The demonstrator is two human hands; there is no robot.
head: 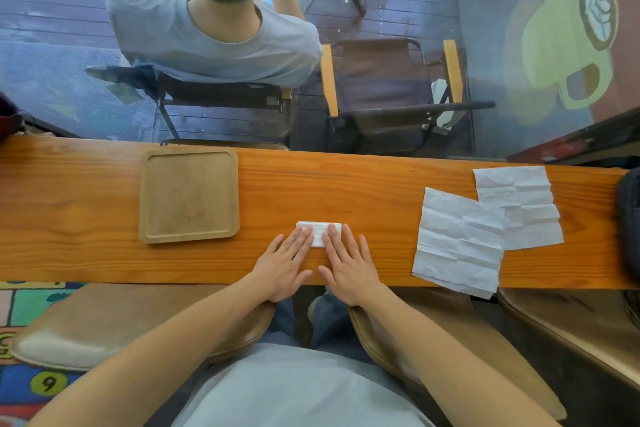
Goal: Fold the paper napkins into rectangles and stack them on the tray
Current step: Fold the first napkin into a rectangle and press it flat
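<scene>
A small folded white napkin (318,231) lies as a rectangle on the wooden counter (86,218), straight in front of me. My left hand (284,265) lies flat with its fingertips pressing the napkin's left part. My right hand (348,263) lies flat beside it, fingertips on the right part. Neither hand grips anything. A square wooden tray (188,194) sits bare to the left, apart from the napkin. Two unfolded, creased napkins lie to the right: the nearer one (459,241) overlaps the farther one (523,204) and hangs over the counter's near edge.
A dark bag (630,218) rests at the counter's right end. Behind a glass pane past the counter, a person (214,28) sits with their back to me on a folding chair, next to a vacant chair (384,87). Brown stool seats (114,322) stand below me.
</scene>
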